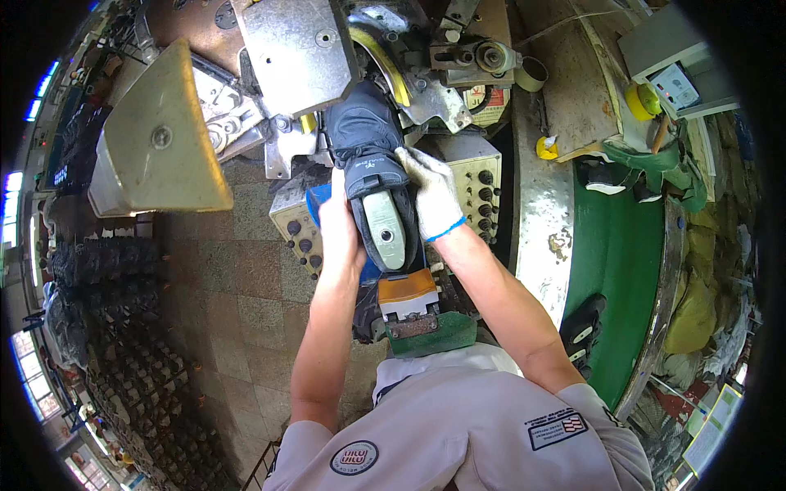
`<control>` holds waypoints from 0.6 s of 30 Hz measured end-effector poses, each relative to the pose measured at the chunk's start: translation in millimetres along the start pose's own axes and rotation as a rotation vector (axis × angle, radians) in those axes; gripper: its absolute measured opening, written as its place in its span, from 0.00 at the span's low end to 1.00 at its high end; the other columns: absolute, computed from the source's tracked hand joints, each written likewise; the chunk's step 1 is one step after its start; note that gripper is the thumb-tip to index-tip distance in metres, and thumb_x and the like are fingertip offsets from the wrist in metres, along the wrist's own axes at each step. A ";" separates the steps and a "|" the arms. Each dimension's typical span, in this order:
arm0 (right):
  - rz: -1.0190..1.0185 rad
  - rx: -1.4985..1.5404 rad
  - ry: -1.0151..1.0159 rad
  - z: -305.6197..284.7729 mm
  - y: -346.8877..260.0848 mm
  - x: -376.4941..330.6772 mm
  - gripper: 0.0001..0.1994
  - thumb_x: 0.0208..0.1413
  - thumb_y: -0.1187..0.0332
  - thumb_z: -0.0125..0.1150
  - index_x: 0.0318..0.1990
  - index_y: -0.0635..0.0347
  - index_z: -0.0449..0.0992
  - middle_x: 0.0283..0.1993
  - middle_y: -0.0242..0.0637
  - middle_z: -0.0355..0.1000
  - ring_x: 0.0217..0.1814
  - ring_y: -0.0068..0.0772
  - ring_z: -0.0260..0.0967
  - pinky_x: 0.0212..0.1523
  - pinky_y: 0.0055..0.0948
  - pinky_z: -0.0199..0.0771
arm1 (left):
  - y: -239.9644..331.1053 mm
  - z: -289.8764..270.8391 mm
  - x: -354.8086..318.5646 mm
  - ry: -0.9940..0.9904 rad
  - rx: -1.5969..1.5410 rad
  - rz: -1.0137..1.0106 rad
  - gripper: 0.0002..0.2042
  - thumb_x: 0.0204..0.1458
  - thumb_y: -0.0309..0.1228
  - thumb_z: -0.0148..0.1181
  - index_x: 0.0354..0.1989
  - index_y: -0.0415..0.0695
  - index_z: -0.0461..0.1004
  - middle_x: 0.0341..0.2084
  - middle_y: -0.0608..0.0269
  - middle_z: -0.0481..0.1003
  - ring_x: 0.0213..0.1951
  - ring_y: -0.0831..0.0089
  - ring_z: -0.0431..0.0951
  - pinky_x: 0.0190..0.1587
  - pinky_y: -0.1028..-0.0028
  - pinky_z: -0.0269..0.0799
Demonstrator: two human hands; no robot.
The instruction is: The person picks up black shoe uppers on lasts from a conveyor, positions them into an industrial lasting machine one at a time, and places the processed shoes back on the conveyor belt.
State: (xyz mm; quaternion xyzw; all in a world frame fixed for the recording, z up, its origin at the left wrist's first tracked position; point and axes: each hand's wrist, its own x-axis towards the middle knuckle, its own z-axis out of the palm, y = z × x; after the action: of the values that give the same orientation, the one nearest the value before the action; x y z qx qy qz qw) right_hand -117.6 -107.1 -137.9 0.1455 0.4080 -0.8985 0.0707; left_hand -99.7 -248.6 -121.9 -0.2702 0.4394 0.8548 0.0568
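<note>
Both hands' fingers closed on dark shoe upper (370, 155), left hand (337, 225), gloved right hand (434, 196), machine tight around.

Left hand (340, 221), right hand (434, 192), gripping shoe (372, 176)

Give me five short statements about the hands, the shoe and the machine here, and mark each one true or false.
1. Both hands grip the dark shoe upper on its last. True.
2. The right hand is bare. False: it wears a white glove; the left hand is bare.
3. The shoe's toe points into the machine. True.
4. The green conveyor lies to the person's left. False: it is on the right.
5. The conveyor carries no shoes. False: dark shoes lie on it.
</note>
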 end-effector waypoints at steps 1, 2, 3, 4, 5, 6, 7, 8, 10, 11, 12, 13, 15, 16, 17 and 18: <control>-0.011 -0.015 0.012 0.3 0.4 -0.2 0.15 0.62 0.66 0.60 0.51 0.68 0.79 0.48 0.37 0.78 0.49 0.24 0.74 0.55 0.24 0.71 | -6.9 2.6 -5.9 -0.053 -0.045 -0.040 0.24 0.65 0.52 0.47 0.51 0.42 0.75 0.40 0.64 0.78 0.36 0.73 0.76 0.42 0.71 0.73; -0.023 -0.029 0.020 2.5 -0.1 -1.1 0.15 0.62 0.66 0.60 0.51 0.68 0.79 0.48 0.37 0.78 0.49 0.24 0.73 0.55 0.24 0.70 | -8.5 7.9 -10.3 -0.105 -0.089 -0.077 0.27 0.66 0.56 0.43 0.53 0.44 0.74 0.45 0.60 0.79 0.40 0.69 0.80 0.47 0.67 0.76; -0.035 -0.043 0.029 4.5 0.2 -1.6 0.16 0.61 0.66 0.61 0.51 0.69 0.79 0.48 0.37 0.78 0.49 0.25 0.73 0.55 0.24 0.70 | -6.9 6.6 -8.0 -0.112 -0.057 -0.082 0.27 0.66 0.56 0.43 0.53 0.44 0.74 0.44 0.60 0.79 0.41 0.69 0.80 0.47 0.67 0.77; -0.139 -0.183 0.047 0.0 10.1 1.1 0.16 0.61 0.66 0.60 0.51 0.69 0.79 0.48 0.37 0.78 0.49 0.24 0.73 0.55 0.24 0.70 | -3.3 2.8 -4.4 -0.120 -0.025 -0.087 0.27 0.66 0.56 0.44 0.53 0.44 0.74 0.44 0.61 0.79 0.41 0.69 0.80 0.47 0.67 0.77; -0.201 -0.306 0.081 3.7 15.9 -0.8 0.16 0.61 0.66 0.60 0.51 0.69 0.79 0.49 0.37 0.78 0.49 0.24 0.73 0.55 0.23 0.70 | -0.1 -2.4 -2.1 -0.122 0.010 -0.089 0.27 0.65 0.56 0.44 0.53 0.44 0.74 0.43 0.61 0.79 0.41 0.70 0.80 0.47 0.67 0.77; -0.229 -0.355 0.073 3.6 16.4 -1.5 0.16 0.62 0.67 0.60 0.51 0.69 0.79 0.48 0.37 0.78 0.48 0.24 0.73 0.54 0.23 0.71 | 0.6 -4.5 -0.6 -0.139 0.003 -0.095 0.26 0.65 0.56 0.44 0.53 0.44 0.73 0.43 0.61 0.79 0.42 0.70 0.81 0.48 0.68 0.77; -0.257 -0.404 0.064 3.7 16.1 -2.2 0.16 0.62 0.67 0.59 0.52 0.69 0.78 0.48 0.38 0.78 0.48 0.24 0.73 0.53 0.24 0.71 | -1.4 -5.7 1.1 -0.126 0.015 -0.078 0.26 0.65 0.56 0.44 0.53 0.44 0.73 0.42 0.61 0.79 0.42 0.70 0.81 0.48 0.68 0.78; -0.208 -0.320 0.058 3.5 16.8 -0.5 0.15 0.62 0.68 0.59 0.52 0.69 0.78 0.47 0.39 0.78 0.47 0.24 0.73 0.53 0.24 0.72 | -4.4 -6.9 3.4 -0.115 0.028 -0.062 0.27 0.65 0.56 0.44 0.53 0.44 0.73 0.42 0.61 0.79 0.42 0.70 0.81 0.48 0.68 0.78; -0.111 -0.151 0.044 2.2 19.1 5.1 0.15 0.63 0.69 0.57 0.53 0.68 0.78 0.45 0.40 0.79 0.46 0.25 0.73 0.51 0.25 0.72 | -12.5 -12.3 10.0 -0.116 0.053 -0.006 0.27 0.66 0.56 0.43 0.53 0.43 0.73 0.42 0.62 0.79 0.41 0.70 0.81 0.47 0.68 0.78; -0.163 -0.275 0.046 0.2 18.6 5.5 0.15 0.63 0.68 0.57 0.52 0.68 0.78 0.45 0.41 0.79 0.46 0.25 0.73 0.50 0.25 0.72 | -13.4 -9.6 10.2 -0.101 0.039 -0.003 0.27 0.66 0.56 0.43 0.53 0.43 0.73 0.42 0.62 0.79 0.41 0.70 0.81 0.47 0.68 0.78; -0.215 -0.399 0.047 -2.6 17.9 4.1 0.14 0.63 0.68 0.57 0.52 0.68 0.79 0.44 0.41 0.78 0.45 0.24 0.73 0.50 0.25 0.73 | -14.6 -6.6 8.3 -0.086 0.025 0.000 0.28 0.66 0.56 0.42 0.53 0.43 0.74 0.42 0.62 0.79 0.41 0.70 0.81 0.47 0.68 0.78; -0.266 -0.523 0.048 -4.6 18.4 4.0 0.14 0.64 0.68 0.57 0.51 0.67 0.79 0.44 0.41 0.78 0.45 0.24 0.73 0.49 0.25 0.73 | -15.3 -4.6 7.6 -0.070 0.010 0.004 0.28 0.66 0.56 0.42 0.53 0.43 0.74 0.42 0.62 0.80 0.41 0.70 0.81 0.47 0.68 0.78; -0.453 -0.519 0.019 -21.4 39.0 8.9 0.15 0.63 0.66 0.60 0.50 0.70 0.79 0.41 0.38 0.81 0.43 0.20 0.74 0.46 0.23 0.74 | -22.1 -5.2 8.8 -0.078 0.041 0.038 0.28 0.66 0.56 0.41 0.54 0.43 0.74 0.42 0.63 0.80 0.42 0.72 0.80 0.48 0.70 0.76; -0.430 -0.497 0.019 -29.4 47.9 12.5 0.15 0.63 0.66 0.59 0.50 0.70 0.79 0.42 0.38 0.81 0.43 0.20 0.74 0.46 0.23 0.74 | -25.1 -5.5 9.3 -0.063 0.054 0.064 0.28 0.66 0.56 0.41 0.54 0.43 0.74 0.42 0.63 0.80 0.42 0.72 0.80 0.49 0.71 0.76; -0.402 -0.475 0.019 -28.6 48.8 13.3 0.14 0.64 0.66 0.59 0.48 0.70 0.80 0.41 0.37 0.80 0.42 0.20 0.73 0.45 0.23 0.74 | -28.9 -9.1 13.1 -0.045 0.064 0.090 0.28 0.66 0.56 0.41 0.54 0.43 0.74 0.41 0.64 0.80 0.42 0.72 0.80 0.49 0.71 0.75; -0.377 -0.454 0.019 -27.1 47.4 13.9 0.14 0.64 0.66 0.59 0.47 0.69 0.80 0.40 0.35 0.79 0.41 0.19 0.72 0.44 0.23 0.73 | -31.3 -19.8 22.3 -0.059 0.061 0.023 0.21 0.68 0.48 0.43 0.56 0.47 0.72 0.43 0.64 0.78 0.44 0.70 0.79 0.50 0.69 0.74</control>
State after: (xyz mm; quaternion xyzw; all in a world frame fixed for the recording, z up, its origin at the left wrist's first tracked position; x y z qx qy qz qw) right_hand -113.6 -118.0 -193.1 0.0561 0.6191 -0.7802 -0.0706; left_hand -99.9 -248.1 -165.2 -0.2381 0.4663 0.8493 0.0680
